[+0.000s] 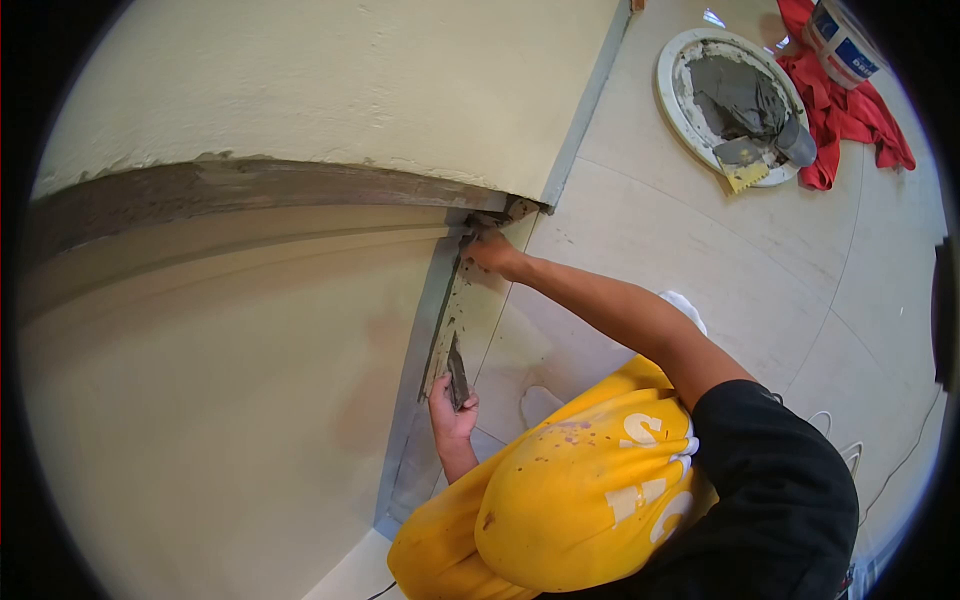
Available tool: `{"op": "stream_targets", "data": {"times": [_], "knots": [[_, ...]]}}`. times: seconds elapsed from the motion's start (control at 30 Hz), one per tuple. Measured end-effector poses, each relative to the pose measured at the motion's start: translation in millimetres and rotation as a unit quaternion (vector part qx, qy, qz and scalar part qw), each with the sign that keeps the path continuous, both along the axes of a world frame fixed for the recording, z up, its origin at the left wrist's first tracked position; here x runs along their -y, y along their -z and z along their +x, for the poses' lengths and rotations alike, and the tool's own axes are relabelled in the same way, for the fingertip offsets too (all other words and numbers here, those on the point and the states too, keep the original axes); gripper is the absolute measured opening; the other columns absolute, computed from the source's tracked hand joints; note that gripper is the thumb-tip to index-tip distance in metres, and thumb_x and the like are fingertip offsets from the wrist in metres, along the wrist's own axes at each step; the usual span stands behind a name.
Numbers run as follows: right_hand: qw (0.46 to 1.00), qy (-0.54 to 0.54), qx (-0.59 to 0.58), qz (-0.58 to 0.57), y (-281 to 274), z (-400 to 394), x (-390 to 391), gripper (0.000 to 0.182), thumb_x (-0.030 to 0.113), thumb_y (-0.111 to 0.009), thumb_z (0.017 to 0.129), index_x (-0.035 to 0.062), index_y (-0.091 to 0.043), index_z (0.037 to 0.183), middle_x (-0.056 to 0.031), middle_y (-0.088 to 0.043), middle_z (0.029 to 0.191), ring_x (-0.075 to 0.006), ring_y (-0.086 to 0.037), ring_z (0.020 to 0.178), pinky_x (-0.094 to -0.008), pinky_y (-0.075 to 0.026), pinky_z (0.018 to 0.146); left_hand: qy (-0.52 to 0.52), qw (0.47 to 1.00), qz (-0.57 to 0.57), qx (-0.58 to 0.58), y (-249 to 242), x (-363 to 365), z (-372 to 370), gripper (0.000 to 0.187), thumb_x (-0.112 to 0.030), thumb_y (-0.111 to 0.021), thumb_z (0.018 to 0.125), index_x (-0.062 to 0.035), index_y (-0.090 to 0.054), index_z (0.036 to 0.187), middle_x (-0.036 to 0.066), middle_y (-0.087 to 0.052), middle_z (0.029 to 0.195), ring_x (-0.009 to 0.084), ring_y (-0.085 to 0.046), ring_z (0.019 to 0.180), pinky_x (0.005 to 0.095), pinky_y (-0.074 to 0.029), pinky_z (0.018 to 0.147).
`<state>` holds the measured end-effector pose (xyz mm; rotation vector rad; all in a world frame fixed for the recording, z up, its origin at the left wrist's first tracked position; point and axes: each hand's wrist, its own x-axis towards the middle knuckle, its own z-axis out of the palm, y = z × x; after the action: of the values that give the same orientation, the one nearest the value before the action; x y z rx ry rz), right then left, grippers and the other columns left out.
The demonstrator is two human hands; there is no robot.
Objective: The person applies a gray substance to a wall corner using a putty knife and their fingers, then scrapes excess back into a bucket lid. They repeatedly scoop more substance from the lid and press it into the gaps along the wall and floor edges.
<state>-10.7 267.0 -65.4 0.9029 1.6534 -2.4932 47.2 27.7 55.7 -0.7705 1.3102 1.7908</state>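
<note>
My left hand grips a flat, dark tool smeared with grey paste, beside the narrow strip of floor along the wall base. Farther up, my right hand is at the inner corner under the dark ledge, its fingers bent together; what they hold, if anything, is too small to tell. Grey tape edges the cream wall panel to the left of both hands. Dark specks and smears mark the speckled strip between the hands.
A round white lid at the upper right carries grey paste and a yellow notched scraper. Red cloth and a white bucket lie beyond it. Yellow fabric fills the lower middle. A cable crosses the right.
</note>
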Motion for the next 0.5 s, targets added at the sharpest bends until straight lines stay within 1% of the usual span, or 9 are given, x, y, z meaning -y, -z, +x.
{"op": "stream_targets", "data": {"times": [0.03, 0.07, 0.2, 0.27, 0.3, 0.37, 0.4, 0.47, 0.5], "knots": [[1.000, 0.005, -0.012, -0.026, -7.6, 2.3, -3.8, 0.041, 0.015, -0.054, 0.066, -0.0033, -0.047, 0.103, -0.0117, -0.055, 0.066, -0.0176, -0.050, 0.056, -0.0290, -0.040, 0.050, 0.000, 1.000, 0.003, -0.002, 0.3, -0.1, -0.1, 0.008, -0.017, -0.050, 0.078, -0.0103, -0.051, 0.080, -0.002, -0.047, 0.061, 0.0105, -0.039, 0.047, 0.0222, -0.030, 0.040], [0.998, 0.009, -0.025, -0.051, -15.7, 4.6, -6.8, 0.057, 0.010, -0.054, 0.067, -0.0011, -0.038, 0.121, -0.0056, -0.052, 0.062, -0.0116, -0.044, 0.046, -0.0246, -0.036, 0.039, 0.001, 1.000, 0.006, -0.003, 0.7, -0.1, -0.1, 0.008, -0.017, -0.050, 0.078, -0.0103, -0.051, 0.080, -0.002, -0.046, 0.061, 0.0104, -0.039, 0.047, 0.0221, -0.030, 0.040], [0.999, -0.002, -0.008, -0.044, -4.6, 0.5, -5.8, 0.053, 0.010, -0.055, 0.068, -0.0028, -0.041, 0.118, -0.0058, -0.052, 0.062, -0.0116, -0.045, 0.046, -0.0247, -0.037, 0.040, 0.003, 1.000, 0.004, -0.002, -3.0, -7.5, 1.1, 0.008, -0.017, -0.050, 0.078, -0.0104, -0.051, 0.080, -0.002, -0.046, 0.060, 0.0102, -0.039, 0.047, 0.0221, -0.030, 0.040], [0.995, 0.072, -0.047, 0.041, -6.7, 2.9, -4.8, 0.029, 0.014, -0.053, 0.067, -0.0041, -0.056, 0.090, -0.0096, -0.055, 0.064, -0.0161, -0.051, 0.054, -0.0290, -0.041, 0.046, -0.020, 0.999, -0.030, -0.009, -7.0, -15.7, 2.6, 0.016, -0.017, -0.048, 0.078, -0.0060, -0.045, 0.067, 0.002, -0.042, 0.056, 0.0099, -0.036, 0.043, 0.0212, -0.031, 0.039], [0.995, 0.072, -0.046, 0.041, -9.8, 4.9, -6.0, 0.029, 0.014, -0.053, 0.067, -0.0041, -0.056, 0.090, -0.0096, -0.055, 0.064, -0.0161, -0.051, 0.054, -0.0290, -0.041, 0.046, -0.020, 0.999, -0.031, -0.009, -6.5, -15.6, 2.5, 0.016, -0.017, -0.048, 0.078, -0.0060, -0.045, 0.067, 0.002, -0.042, 0.056, 0.0099, -0.036, 0.043, 0.0212, -0.031, 0.039], [0.996, 0.072, -0.008, -0.053, -15.7, 9.7, -10.5, 0.030, 0.011, -0.051, 0.069, -0.0055, -0.055, 0.094, -0.0081, -0.054, 0.065, -0.0146, -0.048, 0.053, -0.0277, -0.039, 0.046, -0.023, 0.999, -0.026, -0.004, -4.4, -14.3, 1.1, 0.016, -0.018, -0.048, 0.078, -0.0057, -0.045, 0.067, 0.002, -0.042, 0.057, 0.0099, -0.036, 0.043, 0.0213, -0.031, 0.039], [0.996, 0.073, -0.009, -0.052, -23.8, 17.1, -13.4, 0.030, 0.011, -0.051, 0.069, -0.0055, -0.055, 0.094, -0.0081, -0.054, 0.065, -0.0146, -0.048, 0.053, -0.0277, -0.039, 0.046, -0.022, 0.999, -0.024, -0.004, -1.5, -11.4, 0.1, 0.016, -0.018, -0.048, 0.078, -0.0057, -0.045, 0.067, 0.002, -0.042, 0.057, 0.0099, -0.036, 0.043, 0.0213, -0.031, 0.039], [0.980, 0.133, -0.004, -0.150, -45.1, 42.7, -15.0, 0.032, 0.009, -0.049, 0.070, -0.0054, -0.055, 0.098, -0.0060, -0.051, 0.064, -0.0122, -0.044, 0.051, -0.0259, -0.037, 0.045, 0.001, 1.000, 0.003, -0.007, 3.0, -4.7, -0.7, 0.008, -0.017, -0.050, 0.078, -0.0099, -0.051, 0.079, -0.002, -0.046, 0.059, 0.0098, -0.038, 0.047, 0.0220, -0.030, 0.040], [0.979, 0.113, -0.004, -0.167, -49.6, 55.1, -11.6, 0.035, 0.009, -0.049, 0.069, -0.0050, -0.053, 0.102, -0.0055, -0.051, 0.063, -0.0116, -0.043, 0.051, -0.0251, -0.036, 0.045, 0.000, 1.000, 0.005, -0.006, 3.1, -5.5, -0.7, 0.008, -0.017, -0.050, 0.078, -0.0099, -0.051, 0.079, -0.002, -0.046, 0.059, 0.0098, -0.038, 0.047, 0.0220, -0.030, 0.040]]}}
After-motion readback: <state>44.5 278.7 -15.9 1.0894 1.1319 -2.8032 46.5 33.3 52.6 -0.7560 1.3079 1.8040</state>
